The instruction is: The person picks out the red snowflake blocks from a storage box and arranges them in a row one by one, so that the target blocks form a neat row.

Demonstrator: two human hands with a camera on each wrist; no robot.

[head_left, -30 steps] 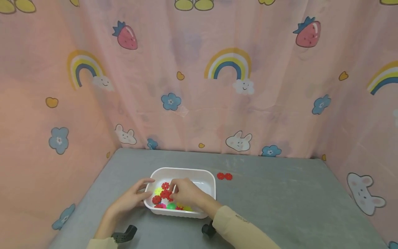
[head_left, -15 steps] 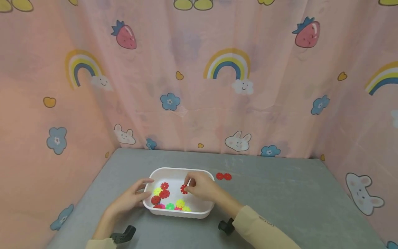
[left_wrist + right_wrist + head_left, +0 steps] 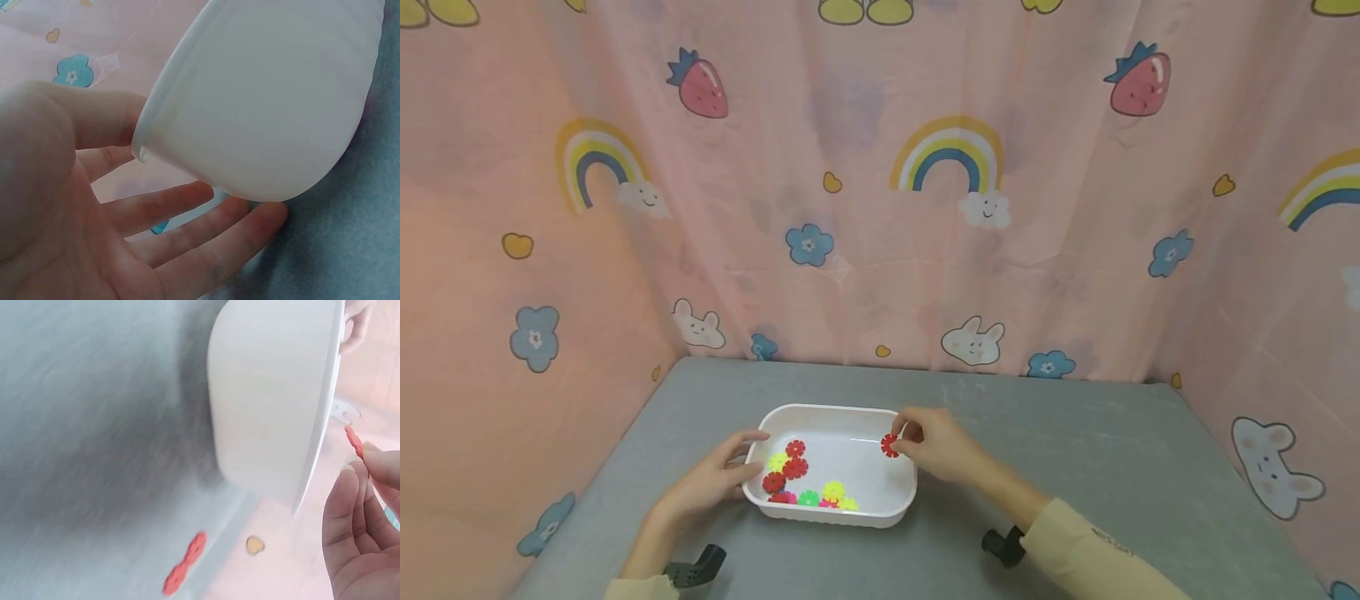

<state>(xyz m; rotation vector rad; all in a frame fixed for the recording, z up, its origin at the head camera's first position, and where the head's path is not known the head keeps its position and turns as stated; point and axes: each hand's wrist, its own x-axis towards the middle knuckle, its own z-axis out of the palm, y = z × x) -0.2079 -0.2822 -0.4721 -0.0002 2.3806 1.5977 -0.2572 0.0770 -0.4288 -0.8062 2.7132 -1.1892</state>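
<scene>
A white plastic tray [image 3: 861, 467] stands on the table, and my left hand [image 3: 717, 473] grips its left end. In the left wrist view, the thumb lies at the tray's rim [image 3: 150, 122] while the fingertips touch the wall from below. Thumb and fingers of my right hand [image 3: 946, 448] pinch a red snowflake disc [image 3: 889, 446] over the tray's right end. The right wrist view shows this disc edge-on, just outside the rim. Several other discs lie inside, mostly left and front: red [image 3: 795, 468], yellow [image 3: 833, 490], green [image 3: 808, 498] and pink.
Two red discs side by side [image 3: 185, 562] lie on the grey table [image 3: 1112, 483] beyond the tray; in the head view my right hand hides them. A pink patterned curtain [image 3: 1060, 208] rises behind the table and along both sides.
My right hand has lifted one red disc from among the others and carried it rightward to the tray's right end. The left hand keeps its hold on the tray.
</scene>
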